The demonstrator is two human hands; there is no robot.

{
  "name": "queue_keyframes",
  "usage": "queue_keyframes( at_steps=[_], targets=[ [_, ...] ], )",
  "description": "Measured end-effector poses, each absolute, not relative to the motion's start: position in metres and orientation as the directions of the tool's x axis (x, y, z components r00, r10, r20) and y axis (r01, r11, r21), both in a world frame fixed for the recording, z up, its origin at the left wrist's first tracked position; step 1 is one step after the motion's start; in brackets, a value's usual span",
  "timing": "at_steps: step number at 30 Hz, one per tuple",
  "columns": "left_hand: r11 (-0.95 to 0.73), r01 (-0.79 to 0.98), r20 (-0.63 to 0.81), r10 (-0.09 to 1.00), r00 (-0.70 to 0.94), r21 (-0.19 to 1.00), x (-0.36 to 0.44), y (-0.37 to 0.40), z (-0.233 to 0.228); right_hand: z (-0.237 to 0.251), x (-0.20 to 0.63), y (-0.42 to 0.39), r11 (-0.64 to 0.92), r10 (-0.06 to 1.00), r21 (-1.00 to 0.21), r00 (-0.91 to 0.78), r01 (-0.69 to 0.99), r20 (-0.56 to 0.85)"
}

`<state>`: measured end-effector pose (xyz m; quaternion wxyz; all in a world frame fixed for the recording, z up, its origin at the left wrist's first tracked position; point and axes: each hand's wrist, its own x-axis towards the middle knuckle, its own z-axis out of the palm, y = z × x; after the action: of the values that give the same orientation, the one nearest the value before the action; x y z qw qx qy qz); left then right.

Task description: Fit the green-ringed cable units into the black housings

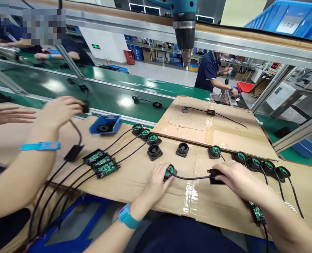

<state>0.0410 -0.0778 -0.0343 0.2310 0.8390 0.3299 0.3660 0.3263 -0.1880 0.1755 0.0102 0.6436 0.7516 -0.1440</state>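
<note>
My left hand (155, 183), a teal band on its wrist, has its fingers closed round a round black housing (169, 170) with a green circuit board inside. From that housing a black cable (190, 178) runs right to a small black box (213, 176). Over this box my right hand (236, 175) is closed, covering its right end. Just beyond my hands stand two black housings (182, 149) with no green board showing. Another round housing (214, 151) with a green board and a cable sits behind my right hand.
Several cabled housings (256, 163) line the right. At left, open black boxes with green boards (103, 165) lie beside a blue bin (105, 124). A co-worker's hand (63, 109) holds a black part there. A power driver (184, 31) hangs overhead. Behind runs a green belt (114, 95).
</note>
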Motion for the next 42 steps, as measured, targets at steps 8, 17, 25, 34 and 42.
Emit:
queue_keyframes(
  at_steps=[8,17,25,34,42],
  targets=[
    [-0.711,0.119,0.401,0.517,0.756,0.693,0.143,-0.06,-0.006,0.115,0.374,-0.27,-0.143,0.95,-0.433,-0.001,0.89,-0.314],
    [-0.711,0.11,0.421,0.526,0.739,0.694,0.216,-0.033,-0.004,0.075,0.366,-0.261,-0.149,0.986,-0.146,0.158,0.978,0.053],
    [-0.71,0.222,0.314,0.54,0.781,0.668,0.232,-0.029,0.003,0.045,0.347,-0.168,-0.142,0.985,-0.036,0.145,0.989,0.095],
    [-0.791,0.164,0.345,0.43,0.834,0.59,0.261,-0.055,0.009,0.036,0.406,-0.21,-0.072,0.98,0.123,0.047,0.99,0.193],
    [-0.858,0.08,0.526,0.381,0.761,0.507,0.252,-0.072,0.023,0.039,0.438,-0.224,-0.068,0.968,0.195,0.017,0.978,0.249]
  ],
)
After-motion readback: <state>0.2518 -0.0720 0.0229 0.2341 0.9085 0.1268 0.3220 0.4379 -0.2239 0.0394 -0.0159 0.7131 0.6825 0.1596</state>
